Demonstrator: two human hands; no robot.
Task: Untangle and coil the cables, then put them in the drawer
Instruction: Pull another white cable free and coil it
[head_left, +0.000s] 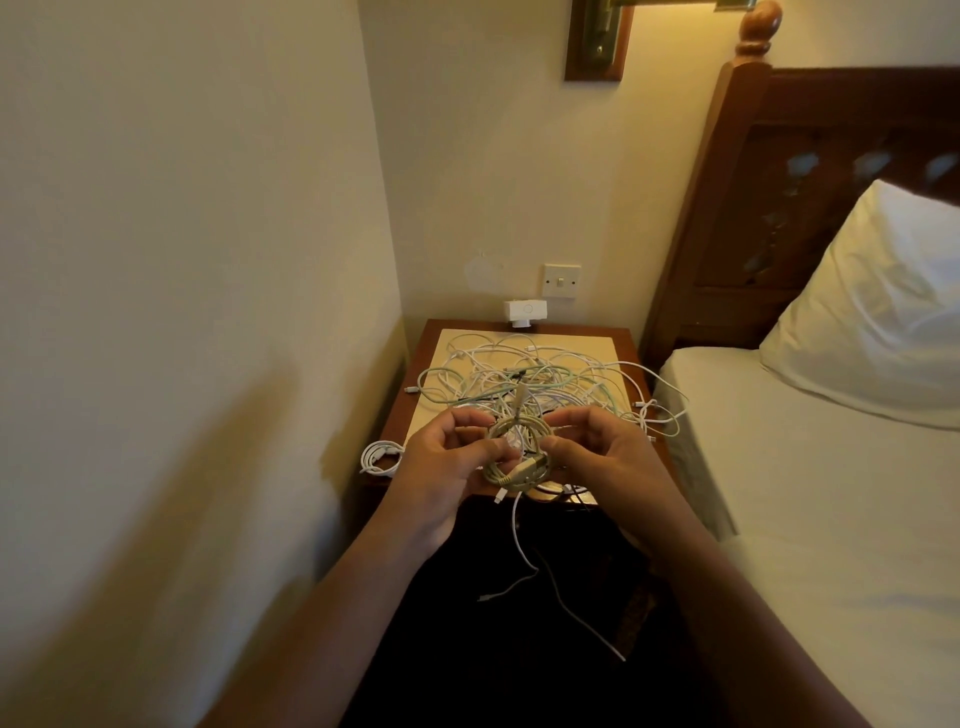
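Both hands are raised just above the near edge of the worktop (597, 339), with a small coil of beige cable (519, 475) held between them. The left hand (447, 457) has its grip closed on the left side of the coil, thumb and curled fingers pinching the loops. The right hand (602, 457) has its grip closed on the right side, with the thumb pressed against the loops and the fingers bent over the top. One beige plug end sticks up out of the coil toward the far edge, and another connector lies across the bottom of the loops. Behind the hands, a loose tangle of white and mint-green cables (519, 374) spreads over most of the worktop, and a few strands and plugs spill over the left and right edges. A small coiled white cable (382, 456) sits at the near left corner, partly overhanging it. A white cable end (519, 535) hangs down from under the coil, past the near edge. A white adapter (524, 312) stands at the far edge against the wall, just below a light switch (561, 280). A bed (831, 493) with a pillow (872, 312) and a wooden headboard (831, 156) runs along the worktop's right side.
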